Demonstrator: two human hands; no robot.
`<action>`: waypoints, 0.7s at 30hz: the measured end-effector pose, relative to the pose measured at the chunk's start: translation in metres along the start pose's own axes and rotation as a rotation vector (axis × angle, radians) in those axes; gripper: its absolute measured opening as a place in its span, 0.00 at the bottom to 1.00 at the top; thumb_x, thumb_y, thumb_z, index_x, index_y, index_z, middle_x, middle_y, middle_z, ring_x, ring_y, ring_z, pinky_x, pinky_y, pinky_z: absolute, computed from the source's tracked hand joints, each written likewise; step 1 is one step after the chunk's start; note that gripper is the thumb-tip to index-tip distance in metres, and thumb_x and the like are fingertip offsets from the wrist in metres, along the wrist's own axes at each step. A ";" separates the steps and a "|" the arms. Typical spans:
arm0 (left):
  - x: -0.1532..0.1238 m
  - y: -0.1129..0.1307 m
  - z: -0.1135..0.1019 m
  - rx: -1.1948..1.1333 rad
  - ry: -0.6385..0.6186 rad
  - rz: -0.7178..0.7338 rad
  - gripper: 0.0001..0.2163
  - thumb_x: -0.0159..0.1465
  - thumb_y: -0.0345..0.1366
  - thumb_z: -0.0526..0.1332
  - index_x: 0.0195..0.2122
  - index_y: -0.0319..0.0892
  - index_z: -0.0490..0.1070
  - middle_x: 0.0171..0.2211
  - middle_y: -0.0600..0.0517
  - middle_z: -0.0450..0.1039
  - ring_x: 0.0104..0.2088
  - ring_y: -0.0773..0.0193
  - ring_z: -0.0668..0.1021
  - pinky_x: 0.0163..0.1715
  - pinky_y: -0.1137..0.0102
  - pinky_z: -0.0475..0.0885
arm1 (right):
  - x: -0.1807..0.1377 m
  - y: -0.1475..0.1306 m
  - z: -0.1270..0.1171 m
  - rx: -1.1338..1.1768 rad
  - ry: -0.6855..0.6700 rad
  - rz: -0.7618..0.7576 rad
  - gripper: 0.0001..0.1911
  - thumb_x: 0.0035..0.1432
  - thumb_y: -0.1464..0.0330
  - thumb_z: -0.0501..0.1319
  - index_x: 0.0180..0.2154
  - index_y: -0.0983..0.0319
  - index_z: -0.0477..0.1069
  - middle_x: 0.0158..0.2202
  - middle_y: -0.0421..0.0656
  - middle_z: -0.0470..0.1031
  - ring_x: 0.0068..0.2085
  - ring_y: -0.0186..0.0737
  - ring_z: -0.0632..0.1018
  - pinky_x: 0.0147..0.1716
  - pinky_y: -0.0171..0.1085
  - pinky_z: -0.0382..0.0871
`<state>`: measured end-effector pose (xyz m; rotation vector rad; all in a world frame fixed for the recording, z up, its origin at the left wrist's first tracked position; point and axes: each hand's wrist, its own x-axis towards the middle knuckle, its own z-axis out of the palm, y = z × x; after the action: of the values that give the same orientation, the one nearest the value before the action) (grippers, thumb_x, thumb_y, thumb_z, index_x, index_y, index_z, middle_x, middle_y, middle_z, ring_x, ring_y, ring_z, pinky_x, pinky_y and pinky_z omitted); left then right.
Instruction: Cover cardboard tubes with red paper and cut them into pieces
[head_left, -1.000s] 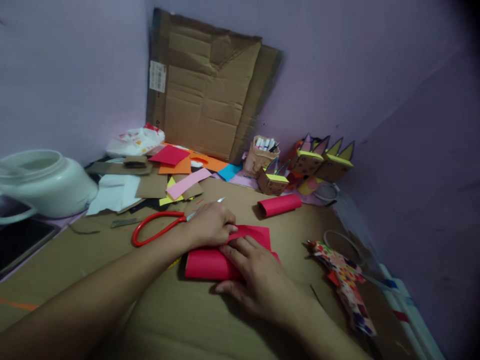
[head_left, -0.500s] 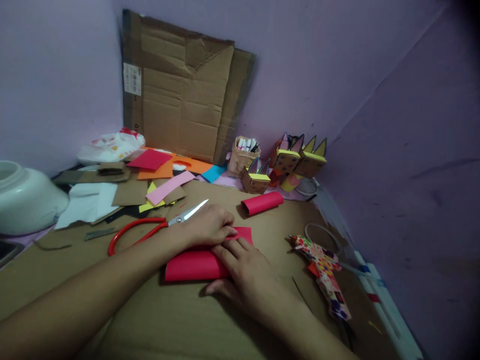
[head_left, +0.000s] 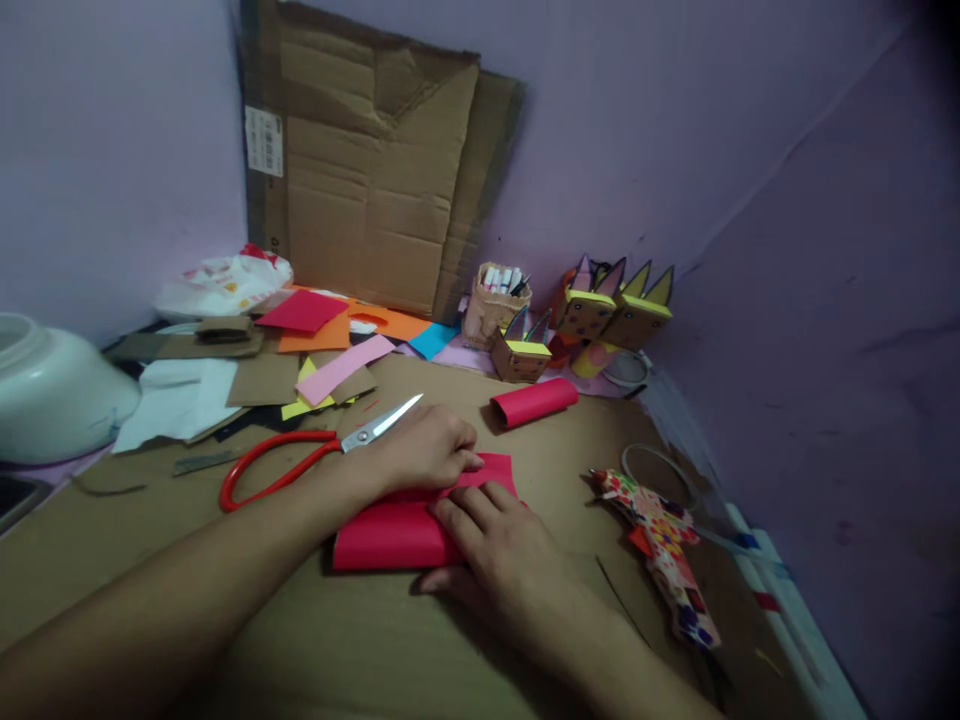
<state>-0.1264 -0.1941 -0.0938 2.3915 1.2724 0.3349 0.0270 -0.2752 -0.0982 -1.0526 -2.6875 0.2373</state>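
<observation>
A red sheet of paper (head_left: 397, 540), partly rolled or folded over at its near side, lies on the cardboard under both my hands. My left hand (head_left: 427, 450) rests on its far part with curled fingers, pressing the paper down. Across the right part of the rolled portion, my right hand (head_left: 499, 545) has its fingers on top and its thumb at the near edge. The hands nearly touch. Red-handled scissors (head_left: 281, 470) lie beside my left wrist, their blades partly apart. Beyond the hands is a finished-looking red paper tube (head_left: 534, 402).
A flower-patterned glue gun (head_left: 660, 545) lies at right with its cord. Paper and cardboard scraps (head_left: 262, 382) cover the back left, near a white rounded pot (head_left: 60, 400). Behind stand a marker holder (head_left: 495, 305), small decorated boxes (head_left: 523, 358) and leaning cardboard (head_left: 367, 170).
The view has shifted slightly, so the surroundings appear a little displaced. Both hands stay on the red paper in nearly the same pose.
</observation>
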 end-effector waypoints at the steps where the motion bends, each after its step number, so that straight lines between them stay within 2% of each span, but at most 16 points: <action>1: -0.002 0.002 0.000 -0.004 -0.005 -0.008 0.16 0.60 0.43 0.57 0.17 0.42 0.65 0.15 0.55 0.63 0.19 0.68 0.59 0.21 0.70 0.52 | -0.002 -0.001 -0.001 0.002 0.001 0.004 0.29 0.55 0.51 0.61 0.46 0.68 0.71 0.41 0.51 0.76 0.40 0.51 0.75 0.38 0.48 0.74; 6: -0.013 0.021 0.008 -0.011 -0.078 0.006 0.15 0.61 0.40 0.57 0.18 0.42 0.67 0.17 0.53 0.68 0.20 0.67 0.65 0.20 0.70 0.53 | -0.020 -0.011 0.001 -0.061 0.102 -0.068 0.28 0.59 0.49 0.56 0.42 0.68 0.73 0.35 0.49 0.78 0.33 0.47 0.76 0.32 0.43 0.74; 9: -0.012 0.027 0.011 0.013 -0.122 0.058 0.12 0.60 0.37 0.59 0.20 0.41 0.70 0.21 0.51 0.73 0.23 0.65 0.70 0.22 0.70 0.56 | -0.027 -0.015 0.002 -0.096 0.133 -0.048 0.29 0.61 0.49 0.52 0.42 0.69 0.73 0.34 0.50 0.78 0.32 0.47 0.76 0.30 0.42 0.73; 13: -0.019 0.029 -0.009 0.072 -0.094 0.111 0.11 0.64 0.38 0.56 0.28 0.40 0.74 0.31 0.47 0.75 0.31 0.60 0.74 0.29 0.68 0.62 | -0.029 -0.017 0.000 -0.070 0.084 -0.016 0.27 0.61 0.50 0.54 0.43 0.67 0.73 0.36 0.49 0.78 0.34 0.47 0.76 0.30 0.42 0.73; 15: -0.037 0.033 -0.023 0.095 -0.019 0.093 0.12 0.65 0.38 0.53 0.35 0.40 0.74 0.40 0.44 0.74 0.39 0.56 0.75 0.35 0.65 0.65 | -0.029 -0.017 0.000 -0.064 0.075 -0.004 0.26 0.58 0.50 0.57 0.43 0.67 0.72 0.35 0.48 0.78 0.32 0.46 0.76 0.29 0.42 0.72; 16: -0.049 0.035 -0.028 0.084 0.049 0.077 0.11 0.65 0.39 0.53 0.38 0.42 0.73 0.41 0.46 0.74 0.40 0.56 0.74 0.37 0.65 0.65 | -0.029 -0.017 0.001 -0.073 0.082 -0.002 0.27 0.56 0.49 0.59 0.43 0.66 0.72 0.35 0.48 0.78 0.32 0.46 0.76 0.28 0.42 0.72; 17: -0.064 0.039 -0.029 0.062 0.053 0.044 0.10 0.65 0.40 0.53 0.38 0.44 0.73 0.39 0.48 0.74 0.37 0.58 0.75 0.34 0.66 0.66 | -0.029 -0.017 0.003 -0.089 0.093 -0.007 0.27 0.54 0.49 0.60 0.43 0.66 0.72 0.35 0.48 0.78 0.32 0.46 0.76 0.28 0.42 0.72; 18: -0.079 0.042 -0.028 0.049 -0.008 0.018 0.09 0.63 0.41 0.56 0.38 0.46 0.72 0.38 0.49 0.74 0.35 0.59 0.75 0.31 0.67 0.66 | -0.030 -0.017 0.005 -0.106 0.108 -0.014 0.28 0.53 0.49 0.61 0.43 0.66 0.72 0.35 0.48 0.79 0.32 0.46 0.76 0.28 0.42 0.72; 19: -0.094 0.045 -0.023 0.079 0.004 0.010 0.11 0.59 0.46 0.61 0.36 0.46 0.73 0.35 0.49 0.75 0.34 0.56 0.75 0.30 0.66 0.67 | -0.031 -0.016 0.008 -0.123 0.129 -0.023 0.28 0.53 0.48 0.61 0.44 0.66 0.72 0.35 0.47 0.79 0.32 0.46 0.76 0.28 0.42 0.72; 21: -0.118 0.048 -0.008 0.203 0.059 -0.053 0.13 0.59 0.46 0.61 0.41 0.45 0.72 0.37 0.48 0.76 0.39 0.53 0.76 0.38 0.62 0.69 | -0.032 -0.015 0.013 -0.145 0.171 -0.038 0.29 0.53 0.48 0.61 0.44 0.65 0.72 0.35 0.47 0.80 0.32 0.45 0.77 0.29 0.41 0.71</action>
<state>-0.1602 -0.3143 -0.0666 2.5263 1.4564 0.2736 0.0365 -0.3083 -0.1120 -1.0109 -2.5982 -0.0537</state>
